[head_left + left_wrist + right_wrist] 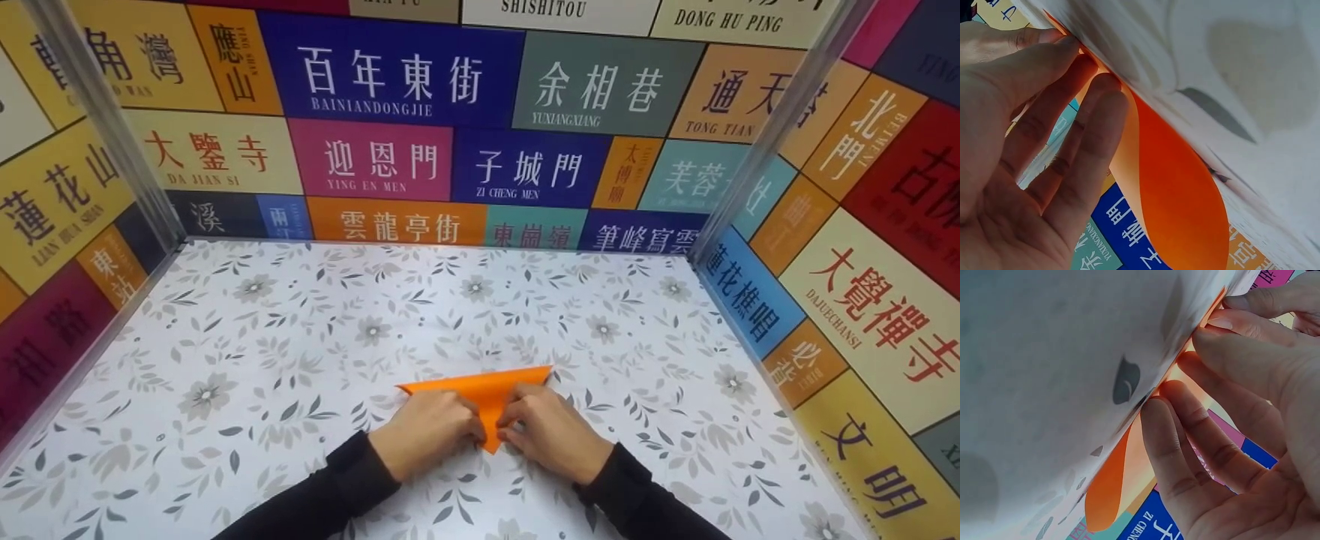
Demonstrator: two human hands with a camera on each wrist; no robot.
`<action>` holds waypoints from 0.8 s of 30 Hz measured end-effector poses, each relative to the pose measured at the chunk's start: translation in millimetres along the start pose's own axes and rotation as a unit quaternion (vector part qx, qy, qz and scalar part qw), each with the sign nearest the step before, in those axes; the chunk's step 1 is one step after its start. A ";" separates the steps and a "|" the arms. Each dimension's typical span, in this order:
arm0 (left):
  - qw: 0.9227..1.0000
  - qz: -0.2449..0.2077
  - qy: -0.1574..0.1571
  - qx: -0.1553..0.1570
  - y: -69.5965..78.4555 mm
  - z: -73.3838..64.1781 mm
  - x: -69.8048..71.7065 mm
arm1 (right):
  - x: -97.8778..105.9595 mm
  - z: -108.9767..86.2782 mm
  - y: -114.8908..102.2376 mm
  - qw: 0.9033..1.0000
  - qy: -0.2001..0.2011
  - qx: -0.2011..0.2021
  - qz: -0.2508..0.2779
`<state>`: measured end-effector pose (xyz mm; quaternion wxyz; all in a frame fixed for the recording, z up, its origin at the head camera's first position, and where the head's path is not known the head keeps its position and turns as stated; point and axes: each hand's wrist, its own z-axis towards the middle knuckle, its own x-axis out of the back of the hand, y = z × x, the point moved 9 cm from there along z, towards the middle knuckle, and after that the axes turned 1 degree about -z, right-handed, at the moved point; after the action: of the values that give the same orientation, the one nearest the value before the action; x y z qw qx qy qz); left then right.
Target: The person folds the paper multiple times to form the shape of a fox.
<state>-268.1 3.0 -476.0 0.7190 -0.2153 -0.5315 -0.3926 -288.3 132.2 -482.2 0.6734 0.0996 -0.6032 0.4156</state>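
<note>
A sheet of orange paper (pixel 486 388), folded to a triangle, lies on the patterned tabletop with its point towards me and its long edge away. Over its left part, my left hand (pixel 433 426) has curled fingers and pinches the paper near the point. My right hand (pixel 556 433) does the same from the right, its fingertips close to the left ones. In the left wrist view, a side of the orange paper (pixel 1185 185) bows up in a loose curve beyond the fingers. A similar curled flap of orange paper (pixel 1107 498) shows in the right wrist view.
The white tabletop (pixel 300 300) carries a grey leaf and flower print. Upright panels of coloured signs (pixel 390 75) stand along its back, left and right edges. Clear corner posts (pixel 765 142) join the panels.
</note>
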 end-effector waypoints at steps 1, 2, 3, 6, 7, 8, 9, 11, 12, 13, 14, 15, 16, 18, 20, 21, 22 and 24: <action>1.000 -0.004 0.003 0.001 -0.2 0.1 0.6 | 0.0 0.2 0.0 1.000 0.001 0.001 0.003; 1.000 -0.009 0.007 0.001 -0.3 0.1 1.5 | 0.0 0.3 0.1 1.000 0.002 0.002 0.004; 1.000 -0.014 0.011 0.001 -0.5 0.2 2.2 | -0.2 0.5 0.3 1.000 0.002 0.002 0.007; 0.999 -0.033 0.020 0.006 -2.1 0.4 3.2 | -0.8 0.8 1.3 1.000 0.004 0.002 0.009; 0.999 -0.040 0.020 0.009 -3.1 0.5 2.8 | -0.8 0.8 1.6 1.000 0.004 0.002 0.009; 0.999 -0.044 0.020 0.013 -4.4 0.7 2.5 | -0.8 0.8 1.7 1.000 0.005 0.002 0.009; 0.999 -0.048 0.019 0.018 -6.0 0.9 1.8 | -0.8 0.8 1.9 1.000 0.005 0.002 0.009; 0.998 -0.052 0.015 0.030 -9.5 0.7 0.5 | -1.0 1.3 1.8 1.000 0.006 0.001 0.011; 0.998 -0.054 0.013 0.037 -11.3 0.7 -0.3 | -1.2 1.5 1.8 1.000 0.005 0.000 0.013; 0.998 -0.055 0.010 0.042 -12.5 0.8 -0.8 | -1.5 1.7 1.9 1.000 0.004 -0.002 0.014; 0.997 -0.058 0.007 0.046 -13.6 0.8 -1.2 | -1.8 1.9 2.1 1.000 0.003 -0.004 0.014; 0.997 -0.062 0.005 0.050 -14.3 0.9 -1.7 | -1.9 2.1 2.5 1.000 0.001 -0.007 0.016; 0.996 -0.066 0.002 0.053 -14.7 0.9 -2.0 | -2.1 2.4 3.0 1.000 -0.001 -0.010 0.016; 0.996 -0.075 -0.002 0.056 -15.1 1.0 -2.2 | -2.1 3.0 4.1 1.000 -0.003 -0.015 0.015; 0.995 -0.083 -0.004 0.056 -15.0 1.5 -1.3 | -0.8 3.9 5.7 1.000 -0.004 -0.021 0.014; 0.995 -0.085 -0.002 0.055 -14.7 1.8 -0.3 | 0.2 4.4 7.0 1.000 -0.003 -0.023 0.014; 0.995 -0.085 0.000 0.054 -14.5 2.0 0.7 | 1.5 5.1 8.2 1.000 -0.001 -0.025 0.014; 0.995 -0.083 0.004 0.050 -14.1 2.4 1.9 | 5.5 6.7 10.9 0.999 0.006 -0.028 0.015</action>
<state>-280.4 -4.3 -474.8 0.6960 -0.1331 -0.5637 -0.4245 -301.0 137.3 -479.6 0.6735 0.0691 -0.6121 0.4087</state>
